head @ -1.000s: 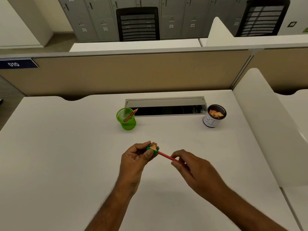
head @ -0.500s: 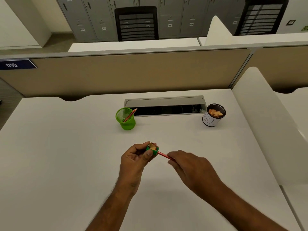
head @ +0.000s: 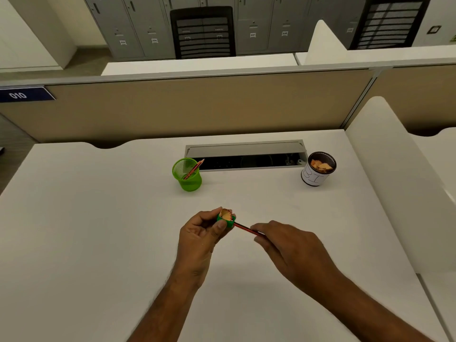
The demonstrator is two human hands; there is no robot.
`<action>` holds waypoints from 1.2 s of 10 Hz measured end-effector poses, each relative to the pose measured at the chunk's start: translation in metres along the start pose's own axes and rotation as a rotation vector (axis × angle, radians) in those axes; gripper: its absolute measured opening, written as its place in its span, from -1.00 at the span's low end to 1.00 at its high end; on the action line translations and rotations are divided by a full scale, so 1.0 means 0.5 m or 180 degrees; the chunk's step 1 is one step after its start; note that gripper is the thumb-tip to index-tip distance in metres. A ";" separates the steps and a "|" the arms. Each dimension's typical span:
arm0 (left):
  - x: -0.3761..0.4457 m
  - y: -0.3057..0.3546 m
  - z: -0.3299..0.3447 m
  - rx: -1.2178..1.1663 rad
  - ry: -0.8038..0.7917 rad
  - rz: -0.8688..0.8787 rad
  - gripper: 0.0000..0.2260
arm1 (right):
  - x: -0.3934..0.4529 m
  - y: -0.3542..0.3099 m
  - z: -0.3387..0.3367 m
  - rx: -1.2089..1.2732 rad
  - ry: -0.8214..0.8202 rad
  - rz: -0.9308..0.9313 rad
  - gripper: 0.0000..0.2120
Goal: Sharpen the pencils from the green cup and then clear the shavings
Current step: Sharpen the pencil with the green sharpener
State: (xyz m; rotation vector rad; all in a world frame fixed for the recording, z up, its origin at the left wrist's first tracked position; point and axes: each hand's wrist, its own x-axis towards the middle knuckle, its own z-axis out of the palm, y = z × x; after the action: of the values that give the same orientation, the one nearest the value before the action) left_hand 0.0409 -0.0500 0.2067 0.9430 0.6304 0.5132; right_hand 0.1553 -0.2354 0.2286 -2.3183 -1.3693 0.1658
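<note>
White and bare across most of its top, the table point(head: 86, 230) sits before a beige partition, with grey lockers and 2 black chairs beyond. Above its middle the left hand point(head: 199, 233) pinches a green sharpener point(head: 225, 220) topped with curled shavings point(head: 225, 213), while the right hand point(head: 286, 245) grips a red pencil point(head: 243, 227) whose tip sits in the sharpener. Farther back, the green cup point(head: 188, 174) holds 1 more pencil point(head: 193, 169) beside the cable tray point(head: 245, 154), and a white-labelled black cup point(head: 318, 169) of shavings stands at the tray's right end.

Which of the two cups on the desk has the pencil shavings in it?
The black cup with the white label, on the right. The green cup on the left holds pencils instead.
</note>
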 end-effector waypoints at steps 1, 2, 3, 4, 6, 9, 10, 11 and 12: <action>0.001 -0.003 0.007 0.0007 -0.0001 -0.0029 -0.71 | -0.002 0.005 0.016 0.0016 0.0098 -0.0283 -0.77; 0.000 -0.006 0.004 0.0067 -0.0057 -0.0053 -0.71 | 0.024 -0.011 0.000 0.3106 -0.0710 0.1624 -0.73; -0.001 -0.004 -0.003 0.0118 -0.0122 -0.0065 -0.72 | 0.032 -0.012 -0.015 0.4384 -0.1288 0.2530 -0.68; -0.001 -0.004 -0.002 0.0059 -0.0061 -0.0069 -0.71 | 0.014 -0.014 -0.010 0.1710 -0.0722 0.0857 -0.76; -0.003 -0.003 -0.003 -0.0104 -0.0116 -0.0118 -0.63 | 0.030 -0.021 -0.006 0.2295 -0.0687 0.0940 -0.73; 0.000 0.014 -0.002 -0.0051 -0.0175 -0.0142 -0.52 | 0.008 -0.035 -0.010 -0.0161 -0.0269 -0.0047 -0.73; -0.001 0.009 -0.002 -0.0060 -0.0222 -0.0168 -0.55 | 0.023 -0.042 -0.011 0.0803 -0.0352 0.0400 -0.74; -0.003 0.009 -0.006 -0.0002 -0.0295 -0.0188 -0.50 | 0.039 -0.039 -0.031 0.3692 -0.1339 0.2001 -0.71; -0.002 0.010 -0.006 -0.0055 -0.0369 -0.0211 -0.50 | 0.045 -0.044 -0.042 0.4274 -0.1700 0.2179 -0.70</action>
State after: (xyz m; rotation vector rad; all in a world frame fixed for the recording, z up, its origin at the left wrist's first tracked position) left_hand 0.0373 -0.0466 0.2100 0.9255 0.5498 0.4015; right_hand 0.1554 -0.2137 0.2593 -1.4123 -0.2503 1.4576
